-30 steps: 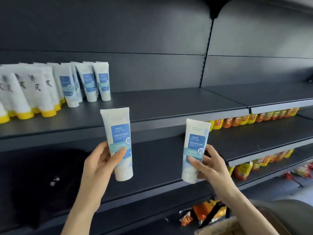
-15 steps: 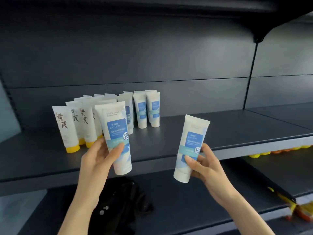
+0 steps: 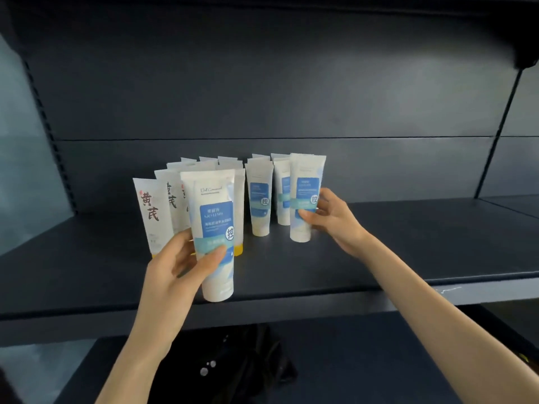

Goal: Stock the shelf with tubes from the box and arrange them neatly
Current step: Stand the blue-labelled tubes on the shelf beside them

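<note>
Left grip (image 3: 172, 272) clasps white, blue-labelled near tube (image 3: 216, 212); right grip (image 3: 332, 221) clasps far tube (image 3: 306, 173).

The left tube (image 3: 214, 228), gripped by the left hand (image 3: 175, 272), hid much of the yellow-capped tubes (image 3: 148, 205) behind it. The rear tubes (image 3: 208, 160) showed only crimped tops. Small label print was too fine to read. Fingers of the right hand (image 3: 329, 217) were concealed behind the right tube (image 3: 304, 182). Both forearms (image 3: 437, 325) ran off the bottom edge. A dark object (image 3: 242, 363) below was indistinct.

right hand (image 3: 332, 221) reached forward, tube (image 3: 306, 182) now standing on shelf (image 3: 408, 243)
</note>
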Action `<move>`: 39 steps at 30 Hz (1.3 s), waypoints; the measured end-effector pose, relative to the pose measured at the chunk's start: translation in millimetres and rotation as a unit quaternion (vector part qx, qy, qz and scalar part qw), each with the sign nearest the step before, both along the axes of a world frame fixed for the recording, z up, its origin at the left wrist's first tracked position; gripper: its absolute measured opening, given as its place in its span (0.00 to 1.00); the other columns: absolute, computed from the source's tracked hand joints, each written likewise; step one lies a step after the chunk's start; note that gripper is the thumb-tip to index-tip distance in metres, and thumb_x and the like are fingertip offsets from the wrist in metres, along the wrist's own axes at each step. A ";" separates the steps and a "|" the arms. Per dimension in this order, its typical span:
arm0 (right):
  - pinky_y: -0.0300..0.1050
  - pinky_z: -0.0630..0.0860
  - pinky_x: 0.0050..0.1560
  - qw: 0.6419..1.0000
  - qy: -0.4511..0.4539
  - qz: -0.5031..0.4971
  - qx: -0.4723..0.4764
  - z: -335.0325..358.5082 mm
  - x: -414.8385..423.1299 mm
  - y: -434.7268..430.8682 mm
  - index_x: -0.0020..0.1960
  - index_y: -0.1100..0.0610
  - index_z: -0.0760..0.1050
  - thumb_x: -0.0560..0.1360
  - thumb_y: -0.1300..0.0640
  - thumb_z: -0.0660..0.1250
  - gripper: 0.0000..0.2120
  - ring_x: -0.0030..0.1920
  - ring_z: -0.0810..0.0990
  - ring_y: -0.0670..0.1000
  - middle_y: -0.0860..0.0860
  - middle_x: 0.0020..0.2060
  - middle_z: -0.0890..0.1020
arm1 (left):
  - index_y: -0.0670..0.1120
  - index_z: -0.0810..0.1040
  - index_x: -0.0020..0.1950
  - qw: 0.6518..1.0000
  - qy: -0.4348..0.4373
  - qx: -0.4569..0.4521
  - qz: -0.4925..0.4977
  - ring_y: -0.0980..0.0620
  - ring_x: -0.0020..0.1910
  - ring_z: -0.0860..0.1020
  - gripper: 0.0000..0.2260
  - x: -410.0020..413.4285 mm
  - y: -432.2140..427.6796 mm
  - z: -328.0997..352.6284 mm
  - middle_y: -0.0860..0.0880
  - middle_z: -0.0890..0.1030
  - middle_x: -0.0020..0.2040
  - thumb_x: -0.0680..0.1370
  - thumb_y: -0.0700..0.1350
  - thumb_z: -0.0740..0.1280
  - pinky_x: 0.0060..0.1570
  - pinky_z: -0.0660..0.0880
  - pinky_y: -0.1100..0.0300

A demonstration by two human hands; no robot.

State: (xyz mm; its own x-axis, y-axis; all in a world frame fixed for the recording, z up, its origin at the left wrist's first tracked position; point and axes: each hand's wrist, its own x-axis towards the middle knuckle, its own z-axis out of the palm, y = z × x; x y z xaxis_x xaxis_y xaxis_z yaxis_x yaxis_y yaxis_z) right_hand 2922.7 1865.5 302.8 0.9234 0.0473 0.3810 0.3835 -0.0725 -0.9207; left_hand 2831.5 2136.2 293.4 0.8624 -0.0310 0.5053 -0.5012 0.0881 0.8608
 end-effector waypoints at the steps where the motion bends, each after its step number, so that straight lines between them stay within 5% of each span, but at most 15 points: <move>1: 0.40 0.79 0.48 1.000 0.004 -0.002 -0.015 -1.6 13.5 -0.3 0.58 0.53 0.72 0.73 0.66 0.69 0.16 0.51 0.83 0.49 0.53 0.54 0.82 | 0.53 0.80 0.52 1.000 -0.001 0.002 0.004 0.60 0.48 0.82 0.13 1.5 0.7 0.0 0.55 0.84 0.49 0.68 0.48 0.70 0.41 0.75 0.72; 13: 0.38 0.79 0.51 0.994 0.035 0.014 -0.099 -15.9 79.4 -0.4 0.64 0.58 0.69 0.75 0.66 0.68 0.20 0.54 0.80 0.45 0.50 0.56 0.79 | 0.50 0.80 0.53 0.999 -0.004 0.012 0.034 0.57 0.48 0.82 0.17 21.3 -6.3 6.3 0.54 0.84 0.49 0.66 0.51 0.70 0.42 0.77 0.70; 19: 0.52 0.75 0.61 0.993 0.046 0.013 -0.110 -14.7 81.9 0.3 0.67 0.61 0.66 0.76 0.66 0.66 0.21 0.62 0.76 0.54 0.55 0.63 0.76 | 0.53 0.79 0.53 0.999 -0.002 0.016 0.032 0.57 0.49 0.82 0.16 27.4 -16.0 6.4 0.56 0.84 0.49 0.67 0.52 0.70 0.48 0.78 0.66; 29: 0.42 0.79 0.50 0.978 0.082 -0.054 -0.182 -4.6 71.7 -14.6 0.62 0.57 0.71 0.75 0.62 0.69 0.17 0.53 0.80 0.53 0.56 0.56 0.79 | 0.51 0.79 0.54 1.000 -0.004 0.023 0.014 0.53 0.52 0.81 0.19 25.4 -20.5 8.8 0.53 0.83 0.52 0.65 0.54 0.70 0.49 0.79 0.64; 33: 0.45 0.79 0.50 0.979 0.046 -0.098 -0.174 9.6 43.1 -16.9 0.64 0.54 0.67 0.79 0.63 0.61 0.15 0.49 0.81 0.47 0.49 0.54 0.79 | 0.48 0.77 0.55 1.000 0.004 0.021 -0.015 0.53 0.52 0.82 0.19 28.0 -28.1 14.0 0.54 0.83 0.52 0.66 0.51 0.71 0.49 0.79 0.55; 39: 0.44 0.78 0.56 0.996 -0.014 0.004 -0.092 10.3 -30.9 6.2 0.69 0.48 0.65 0.78 0.47 0.58 0.19 0.57 0.79 0.44 0.47 0.59 0.78 | 0.50 0.78 0.54 0.998 0.022 0.025 -0.052 0.56 0.49 0.82 0.18 36.6 -57.1 21.7 0.55 0.84 0.50 0.66 0.51 0.71 0.44 0.79 0.62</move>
